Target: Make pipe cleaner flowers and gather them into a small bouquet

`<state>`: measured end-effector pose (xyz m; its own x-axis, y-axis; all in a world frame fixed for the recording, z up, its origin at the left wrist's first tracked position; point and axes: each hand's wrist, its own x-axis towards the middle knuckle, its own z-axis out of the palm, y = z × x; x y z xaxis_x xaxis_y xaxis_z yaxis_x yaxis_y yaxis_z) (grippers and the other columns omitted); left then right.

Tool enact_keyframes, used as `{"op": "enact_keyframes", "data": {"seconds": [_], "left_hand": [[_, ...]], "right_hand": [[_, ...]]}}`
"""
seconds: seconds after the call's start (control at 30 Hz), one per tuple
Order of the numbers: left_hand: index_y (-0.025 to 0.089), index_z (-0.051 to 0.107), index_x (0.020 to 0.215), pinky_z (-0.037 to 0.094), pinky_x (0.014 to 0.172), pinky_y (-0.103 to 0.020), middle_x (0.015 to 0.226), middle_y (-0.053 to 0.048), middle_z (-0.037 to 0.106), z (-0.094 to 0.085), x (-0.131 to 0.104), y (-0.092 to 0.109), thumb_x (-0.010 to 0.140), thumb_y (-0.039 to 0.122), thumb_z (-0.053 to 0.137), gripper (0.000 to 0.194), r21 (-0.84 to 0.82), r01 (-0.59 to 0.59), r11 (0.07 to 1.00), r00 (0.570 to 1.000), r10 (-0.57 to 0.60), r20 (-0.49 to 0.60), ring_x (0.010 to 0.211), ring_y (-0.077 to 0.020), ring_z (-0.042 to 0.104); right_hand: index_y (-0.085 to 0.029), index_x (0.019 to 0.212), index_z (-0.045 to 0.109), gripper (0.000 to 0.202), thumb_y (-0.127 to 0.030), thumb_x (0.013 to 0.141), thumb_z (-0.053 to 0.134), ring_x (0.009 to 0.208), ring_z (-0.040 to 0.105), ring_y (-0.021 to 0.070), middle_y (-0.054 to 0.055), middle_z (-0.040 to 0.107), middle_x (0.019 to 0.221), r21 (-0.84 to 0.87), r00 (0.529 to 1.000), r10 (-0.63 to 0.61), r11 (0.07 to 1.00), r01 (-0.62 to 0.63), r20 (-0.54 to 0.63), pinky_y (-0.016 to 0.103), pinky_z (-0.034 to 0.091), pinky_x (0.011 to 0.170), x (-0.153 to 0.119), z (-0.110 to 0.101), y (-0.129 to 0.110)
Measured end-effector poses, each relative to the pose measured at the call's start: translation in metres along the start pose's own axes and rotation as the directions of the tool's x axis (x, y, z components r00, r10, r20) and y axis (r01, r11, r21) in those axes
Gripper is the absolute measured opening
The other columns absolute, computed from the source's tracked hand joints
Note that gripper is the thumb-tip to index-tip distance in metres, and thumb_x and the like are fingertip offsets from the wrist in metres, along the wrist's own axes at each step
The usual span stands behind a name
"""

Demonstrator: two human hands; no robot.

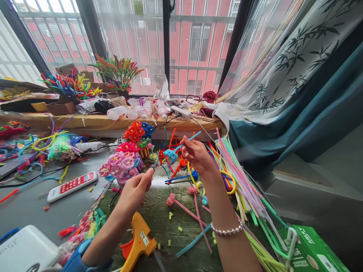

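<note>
My right hand (197, 153) is closed in a pinch around the stem of a light-blue pipe-cleaner flower (171, 155), its curled head pointing left. At the left, thumb and forefinger of my left hand (140, 185) are pressed together on a short blue pipe-cleaner piece (155, 162), which sticks up from the fingertips. Below the hands, two pink pipe-cleaner flowers (171, 199) on long stems lie on the dark green work surface (153, 211). A dark-blue pipe-cleaner flower (194, 175) rests between the hands. Close to my left forearm lies a yellow glue gun (140, 240).
Bundles of long pipe cleaners (235, 166) lie along the right, by a green box (314, 249). Finished pink flowers (121, 164) stand at left, near a white-and-red remote control (72, 186). A power strip (181, 112) and plastic bottles (117, 112) line the windowsill.
</note>
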<state>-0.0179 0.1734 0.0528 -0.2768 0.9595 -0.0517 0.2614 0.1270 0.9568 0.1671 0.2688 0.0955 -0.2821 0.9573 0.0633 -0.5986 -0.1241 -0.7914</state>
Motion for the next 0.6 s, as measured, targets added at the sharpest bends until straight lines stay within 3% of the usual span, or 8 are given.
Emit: {"op": "enact_keyframes", "data": {"seconds": [0.17, 0.3, 0.43, 0.6], "left_hand": [[0.019, 0.052, 0.057, 0.028, 0.052, -0.024, 0.055, 0.004, 0.044, -0.007, -0.011, 0.013, 0.065, 0.075, 0.059, 0.058, -0.012, -0.033, 0.999, 0.999, 0.033, -0.027, 0.054, -0.011, 0.038], [0.018, 0.059, 0.06, 0.035, 0.055, -0.023, 0.057, 0.003, 0.051, -0.01, -0.022, 0.026, 0.066, 0.072, 0.063, 0.055, -0.032, -0.063, 0.998, 0.996, 0.061, -0.059, 0.055, -0.0115, 0.045], [0.018, 0.061, 0.06, 0.036, 0.054, -0.022, 0.058, 0.003, 0.053, -0.011, -0.03, 0.036, 0.066, 0.069, 0.066, 0.052, -0.063, -0.082, 0.995, 0.993, 0.076, -0.088, 0.055, -0.0104, 0.045], [0.017, 0.059, 0.059, 0.033, 0.05, -0.022, 0.056, 0.003, 0.05, -0.014, -0.032, 0.041, 0.062, 0.069, 0.069, 0.053, -0.138, -0.076, 0.987, 0.994, 0.064, -0.092, 0.054, -0.0102, 0.041]], "right_hand": [[-0.012, 0.063, 0.064, 0.024, -0.026, 0.075, 0.079, 0.035, 0.043, -0.0004, -0.005, 0.056, 0.045, 0.135, 0.996, 0.092, 0.987, -0.092, 0.01, 0.007, 0.036, 0.035, -0.006, 0.008, -0.007], [-0.011, 0.066, 0.062, 0.024, -0.018, 0.089, 0.064, 0.033, 0.04, -0.0011, -0.006, 0.054, 0.047, 0.261, 0.983, 0.167, 0.948, -0.18, 0.071, 0.005, 0.034, 0.033, -0.011, 0.012, -0.011], [-0.014, 0.068, 0.059, 0.021, -0.017, 0.088, 0.064, 0.034, 0.037, 0.0003, -0.007, 0.052, 0.049, 0.28, 0.971, 0.173, 0.936, -0.214, 0.164, 0.006, 0.035, 0.033, -0.012, 0.011, -0.011], [-0.016, 0.069, 0.059, 0.019, -0.016, 0.087, 0.064, 0.035, 0.035, 0.0023, -0.007, 0.051, 0.051, 0.256, 0.97, 0.156, 0.945, -0.201, 0.186, 0.01, 0.037, 0.034, -0.011, 0.01, -0.008]]}}
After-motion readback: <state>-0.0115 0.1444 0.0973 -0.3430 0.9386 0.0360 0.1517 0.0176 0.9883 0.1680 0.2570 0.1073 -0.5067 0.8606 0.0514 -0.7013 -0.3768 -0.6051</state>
